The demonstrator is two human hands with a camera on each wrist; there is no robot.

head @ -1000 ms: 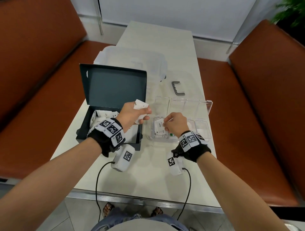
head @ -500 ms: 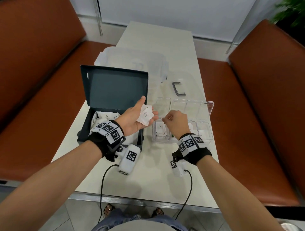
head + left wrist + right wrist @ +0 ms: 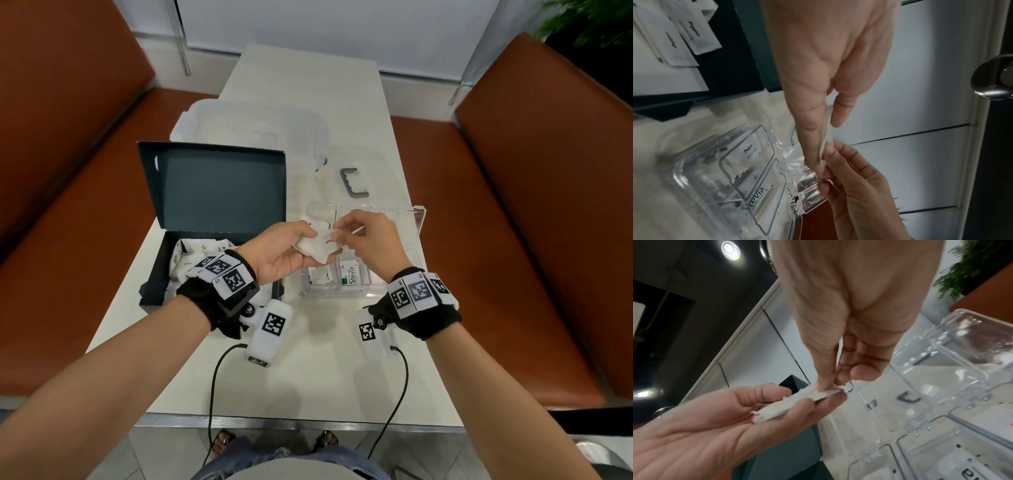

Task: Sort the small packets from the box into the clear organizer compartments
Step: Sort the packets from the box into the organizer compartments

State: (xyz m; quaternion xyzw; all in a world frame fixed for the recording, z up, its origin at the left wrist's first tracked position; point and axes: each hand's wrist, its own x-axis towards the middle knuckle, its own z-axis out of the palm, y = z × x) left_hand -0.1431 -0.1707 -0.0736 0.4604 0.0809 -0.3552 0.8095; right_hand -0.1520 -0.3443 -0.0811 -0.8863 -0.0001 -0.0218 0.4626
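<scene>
My left hand (image 3: 291,251) lies palm-up above the gap between box and organizer, with a small stack of white packets (image 3: 317,245) held under its thumb. My right hand (image 3: 344,235) pinches the stack's top packet (image 3: 824,391) at its far edge between thumb and forefinger. The dark box (image 3: 152,274) sits open at the left, several white packets (image 3: 674,32) inside and its lid upright. The clear organizer (image 3: 342,293) lies under my hands with its lid folded back. A pepper packet (image 3: 749,148) and a Stevia packet (image 3: 351,274) lie in separate front compartments.
A frosted plastic container (image 3: 253,137) stands behind the box. A grey U-shaped handle (image 3: 354,185) lies behind the organizer. Brown benches (image 3: 531,205) flank the narrow table. Two black cables (image 3: 214,394) run over its near edge.
My right hand has lifted out of the organizer and moved left to the packets. My left hand has turned palm-up and shifted right to meet it.
</scene>
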